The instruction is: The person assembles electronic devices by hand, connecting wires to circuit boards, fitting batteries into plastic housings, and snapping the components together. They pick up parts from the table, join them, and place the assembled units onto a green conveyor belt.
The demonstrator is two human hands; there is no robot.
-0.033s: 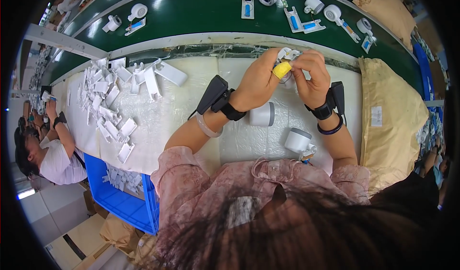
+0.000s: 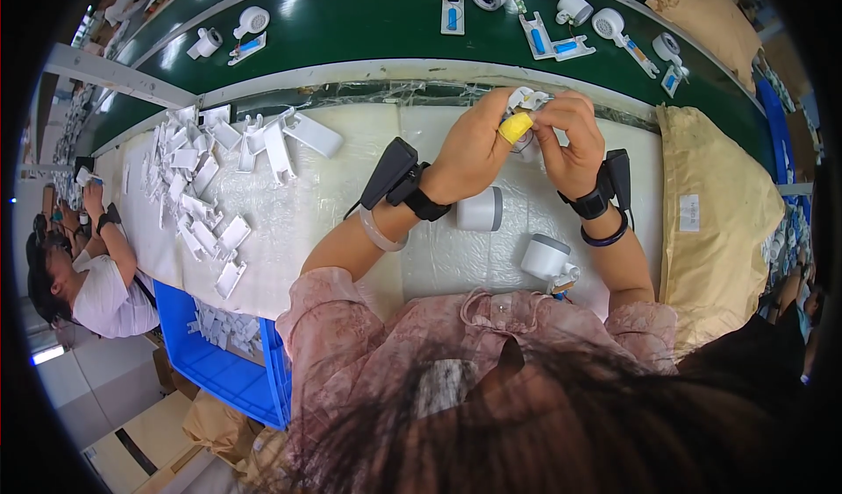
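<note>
Near the far edge of the work table, my left hand [image 2: 474, 150] is closed around a small white plastic part [image 2: 526, 99], partly hidden by the fingers. A yellow wrap [image 2: 516, 127] covers the tip of my left thumb. My right hand [image 2: 572, 143] pinches at the right side of the same part, thumb and fingertips bent together. A thin wire seems to loop just below the fingers. Closer to me lie a white cylindrical housing with a grey rim [image 2: 479, 210] and a second white housing [image 2: 545, 256] with a small attached piece and coloured wires.
White plastic shells [image 2: 189, 174] are heaped on the table's left. Beyond, a green conveyor belt [image 2: 351, 25] carries several white lamp-like units with blue cells. A brown sack [image 2: 715, 222] borders the right; a blue bin [image 2: 224, 378] stands lower left. A co-worker [image 2: 101, 275] sits far left.
</note>
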